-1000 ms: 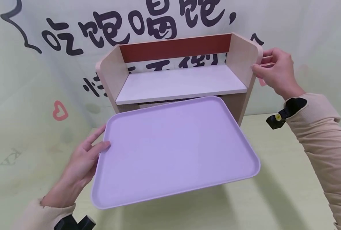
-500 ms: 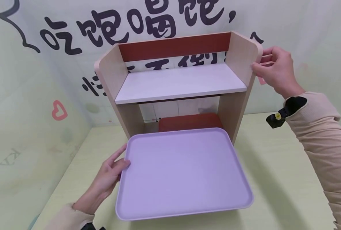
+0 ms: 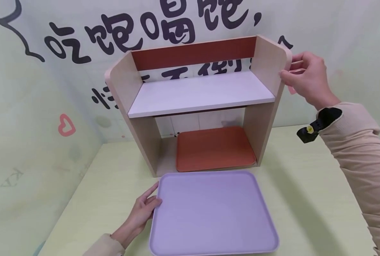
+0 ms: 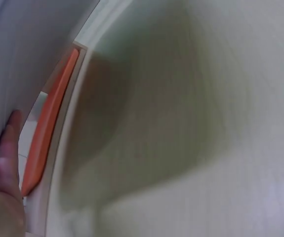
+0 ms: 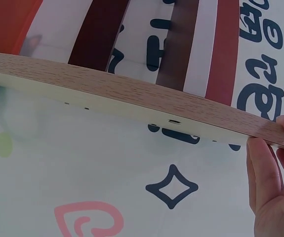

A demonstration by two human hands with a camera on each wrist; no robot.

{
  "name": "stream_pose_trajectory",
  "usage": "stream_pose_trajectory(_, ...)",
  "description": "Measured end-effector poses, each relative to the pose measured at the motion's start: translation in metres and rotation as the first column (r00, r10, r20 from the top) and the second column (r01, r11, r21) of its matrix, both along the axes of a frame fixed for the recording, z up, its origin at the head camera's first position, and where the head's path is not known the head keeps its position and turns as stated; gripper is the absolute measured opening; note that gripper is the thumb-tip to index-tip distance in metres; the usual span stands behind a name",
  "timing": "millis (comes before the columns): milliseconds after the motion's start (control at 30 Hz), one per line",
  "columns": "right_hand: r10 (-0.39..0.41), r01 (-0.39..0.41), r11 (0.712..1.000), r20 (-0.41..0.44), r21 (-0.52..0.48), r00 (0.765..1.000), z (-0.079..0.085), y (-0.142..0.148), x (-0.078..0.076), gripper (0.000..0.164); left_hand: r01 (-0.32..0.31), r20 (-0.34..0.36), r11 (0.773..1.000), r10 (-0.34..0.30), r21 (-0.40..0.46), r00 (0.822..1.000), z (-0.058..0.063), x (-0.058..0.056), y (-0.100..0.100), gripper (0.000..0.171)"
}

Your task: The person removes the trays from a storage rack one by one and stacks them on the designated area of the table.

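A light purple tray (image 3: 214,213) is in front of a small two-tier shelf (image 3: 199,94). My left hand (image 3: 138,215) holds its left edge, thumb on top and fingers beneath. In the left wrist view, the tray's underside (image 4: 28,49) hangs over the table, which bears a broad shadow. At the shelf's upper right, my right hand (image 3: 310,80) pinches the front edge of the wooden side panel (image 3: 271,64). The right wrist view shows the thumb on one face of that panel and fingers (image 5: 265,168) on the other. An orange-red tray (image 3: 215,147) lies in the lower compartment.
The shelf stands on a pale green table (image 3: 305,199) against a white cloth backdrop (image 3: 331,28) with large black characters. A red-brown board (image 3: 194,53) spans the shelf's top back. Black wrist devices (image 3: 308,133) show at the right cuff.
My left hand has brought the purple tray down and toward me, away from the shelf, uncovering the lower compartment and the orange-red tray. The right hand keeps its grip on the side panel.
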State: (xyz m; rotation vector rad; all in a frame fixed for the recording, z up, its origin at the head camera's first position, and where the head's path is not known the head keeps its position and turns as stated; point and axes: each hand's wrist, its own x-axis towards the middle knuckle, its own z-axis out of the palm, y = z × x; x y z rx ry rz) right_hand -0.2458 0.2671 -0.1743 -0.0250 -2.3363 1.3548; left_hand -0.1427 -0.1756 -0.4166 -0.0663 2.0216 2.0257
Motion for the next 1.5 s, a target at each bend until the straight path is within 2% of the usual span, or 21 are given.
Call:
stream_pose_trajectory(200,0.018,-0.018,0.999,-0.004,-0.028,1.0,0.0,0.002,0.0,0.023,-0.029,0.022,1.0,0.03,-0.01,0.999,-0.017,-0.001,0.005,0.062)
stream_pose_trajectory(600,0.02,-0.02,0.998,-0.002,-0.056,1.0,-0.004,0.004,0.001,0.022,-0.08,0.022,0.996,0.081,-0.046,0.996,-0.034,-0.007,0.01,0.058)
stream_pose_trajectory(867,0.016,-0.016,0.998,-0.001,-0.053,1.0,-0.005,0.004,0.0,0.021,-0.097,-0.006,0.994,0.097,-0.057,0.995,-0.034,-0.014,0.015,0.058)
stream_pose_trajectory(1033,0.007,-0.007,0.999,0.007,-0.032,1.0,-0.003,0.003,0.0,0.022,-0.107,0.005,0.992,0.107,-0.062,0.994,-0.035,-0.017,0.014,0.058)
stream_pose_trajectory(1300,0.019,-0.02,0.999,-0.009,-0.047,1.0,-0.001,0.0,-0.001,0.02,-0.022,-0.088,1.0,0.022,0.006,0.996,-0.045,-0.017,0.01,0.06)
stream_pose_trajectory(1500,0.019,-0.019,0.999,-0.009,-0.037,1.0,-0.001,-0.001,-0.002,0.02,-0.071,-0.01,0.991,0.071,-0.11,0.997,-0.043,-0.023,0.016,0.055)
